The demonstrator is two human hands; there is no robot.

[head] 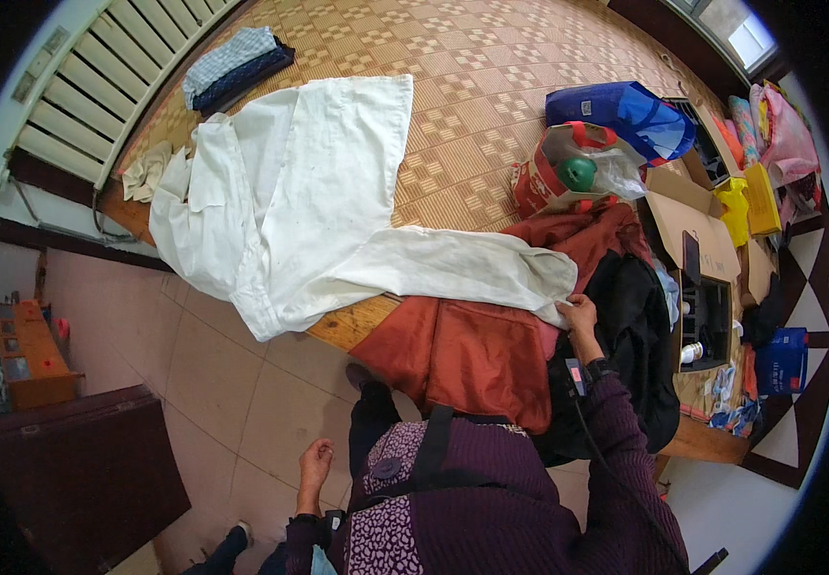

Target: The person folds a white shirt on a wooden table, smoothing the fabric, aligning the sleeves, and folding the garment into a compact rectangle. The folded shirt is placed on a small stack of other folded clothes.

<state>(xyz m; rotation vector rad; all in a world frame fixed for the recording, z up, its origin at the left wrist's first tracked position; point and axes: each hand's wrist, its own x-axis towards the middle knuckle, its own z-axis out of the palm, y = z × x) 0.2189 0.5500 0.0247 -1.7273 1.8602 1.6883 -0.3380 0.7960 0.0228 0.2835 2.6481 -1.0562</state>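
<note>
A white long-sleeved shirt [335, 172] lies spread over a patterned surface, one sleeve stretched to the right across a rust-red garment [486, 345]. My right hand [578, 315] pinches the cuff end of that sleeve. The shirt's collar end and other sleeve lie bunched at the left, with a cuff hanging over the wooden edge. My left hand [316, 460] hangs low beside my body above the tiled floor, fingers loosely curled and touching no garment. Black cloth [619, 323] lies just right of my right hand.
Folded clothes [238, 68] lie at the back left, near a radiator [112, 79]. A red bag [540, 172], a blue bag [601, 111] and cardboard boxes [694, 230] stand at the right. A dark red panel [91, 474] is at lower left. Part of another person's leg [224, 550] shows below.
</note>
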